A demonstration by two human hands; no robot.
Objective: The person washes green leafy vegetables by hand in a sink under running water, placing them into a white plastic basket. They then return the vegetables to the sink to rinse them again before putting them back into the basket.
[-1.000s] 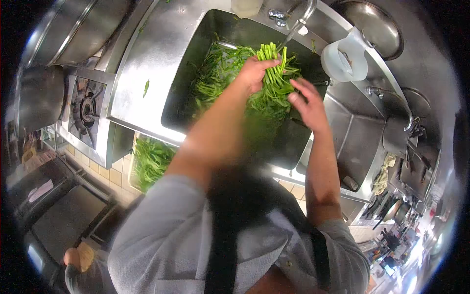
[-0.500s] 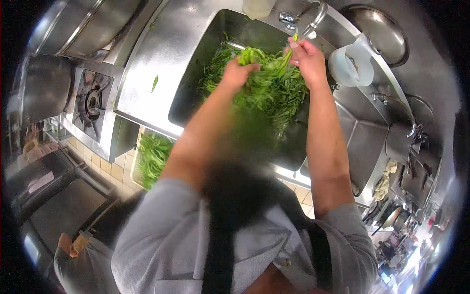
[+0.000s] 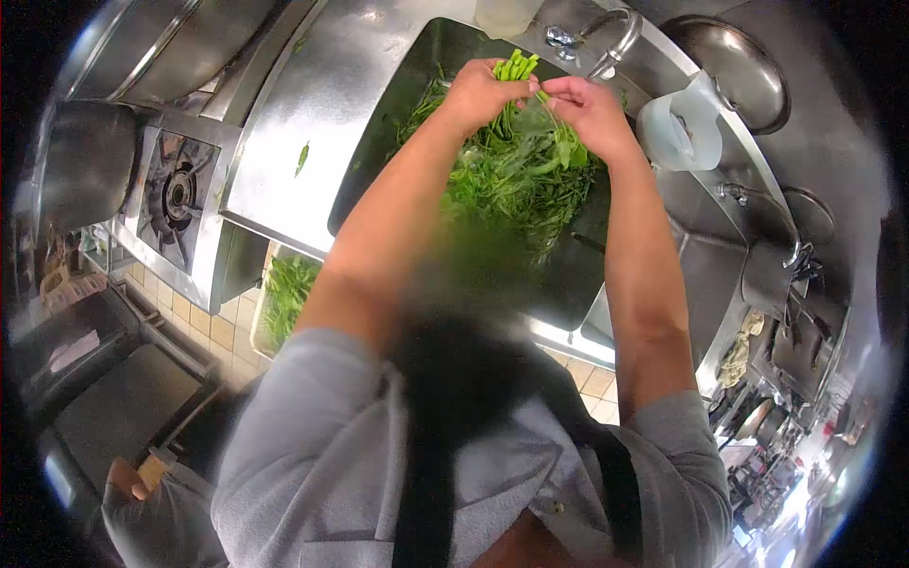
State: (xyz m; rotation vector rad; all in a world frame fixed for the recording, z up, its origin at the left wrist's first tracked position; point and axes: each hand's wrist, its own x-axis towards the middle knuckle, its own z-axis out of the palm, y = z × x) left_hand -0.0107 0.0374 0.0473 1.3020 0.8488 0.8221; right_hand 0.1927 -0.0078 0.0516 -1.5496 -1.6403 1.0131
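My left hand (image 3: 481, 97) is closed around a bunch of leafy green stems (image 3: 516, 66), whose light green cut ends stick up past the fingers. Close beside it, my right hand (image 3: 592, 115) pinches a stem at the edge of the bunch, its fingertips nearly meeting my left thumb. Both hands are over the far part of a deep metal sink (image 3: 365, 170). Below them lies a large heap of leafy greens (image 3: 521, 189), and its near part is blurred and dim.
A curved faucet (image 3: 625, 47) and a translucent white pitcher (image 3: 677, 133) stand along the sink's far right edge. To the left are a steel counter (image 3: 289, 123) and a gas burner (image 3: 180, 192). A tub of greens (image 3: 284, 298) sits below. Another person's hand (image 3: 125, 481) shows at lower left.
My left hand has moved up and right with its bunch. My right hand has come slightly down, and the two hands are now side by side.
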